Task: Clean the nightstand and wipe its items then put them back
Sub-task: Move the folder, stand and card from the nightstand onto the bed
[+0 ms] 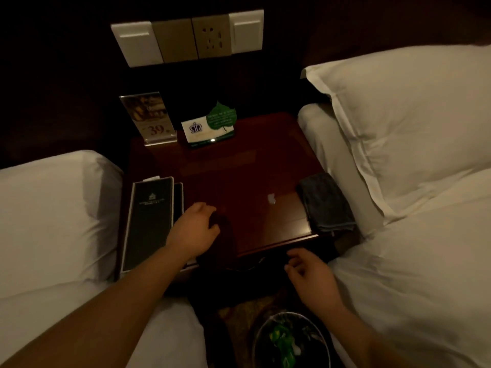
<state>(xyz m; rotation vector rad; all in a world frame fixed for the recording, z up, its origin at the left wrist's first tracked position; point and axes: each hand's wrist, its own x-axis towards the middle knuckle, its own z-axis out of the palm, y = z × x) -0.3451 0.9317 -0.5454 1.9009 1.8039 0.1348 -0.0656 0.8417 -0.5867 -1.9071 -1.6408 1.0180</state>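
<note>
- Bench [239,166]: dark red-brown polished top, standing between two beds with white bedding.
- Left hand [195,227]: over the front-left part of the bench top. Its fingers [212,208] are curled round a dark item [225,235] that reaches to the front edge. The light is too dim to tell what that item is.
- Right hand [310,272]: held just in front of the bench's front edge, apart from it. Fingers loosely bent, thumb apart, nothing in its grasp.
- Grey cloth [326,203]: folded, lying along the right edge of the bench top, beside the right bed's mattress.
- Black folder [147,224]: flat along the left edge, with a second dark piece just beside it on the inner side.
- Acrylic sign stand [147,118]: upright at the back left, printed "39".
- White card [196,128] and green leaf card [221,116]: upright at the back, just right of the stand, the leaf overlapping the white card.
- Small pale mark [271,199]: on the top, right of centre; object or reflection cannot be told.
- Waste bin [289,338]: on the floor below the right hand, something green inside.
</note>
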